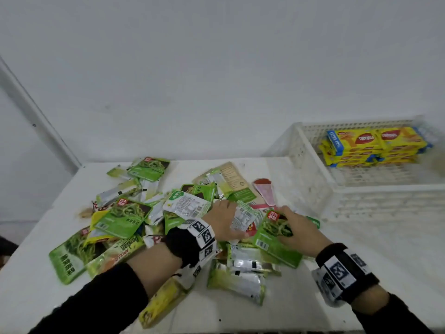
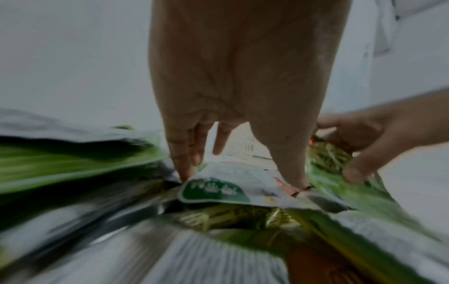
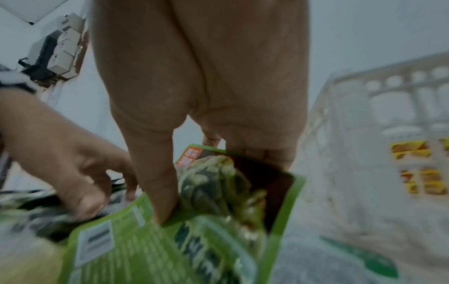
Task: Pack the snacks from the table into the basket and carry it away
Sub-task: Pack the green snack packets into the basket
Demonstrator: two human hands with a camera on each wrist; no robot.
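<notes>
A heap of snack packets (image 1: 134,213), mostly green, covers the white table (image 1: 361,273). My left hand (image 1: 226,219) is in the middle of the heap. In the left wrist view its fingers (image 2: 182,163) and thumb pinch a white packet with a green label (image 2: 216,190). Just to its right, my right hand (image 1: 286,224) grips a green packet (image 1: 272,239) (image 3: 218,201), thumb (image 3: 160,192) on top and fingers behind its upper edge. The white slatted basket (image 1: 310,179) stands at the table's right rear, holding stacked yellow biscuit packs (image 1: 370,145).
The table meets a white wall (image 1: 216,80) at the back, with its left edge (image 1: 48,206) dropping off to the floor. Bare tabletop lies in front of the basket at the right. A yellow packet (image 1: 163,302) lies under my left forearm near the front edge.
</notes>
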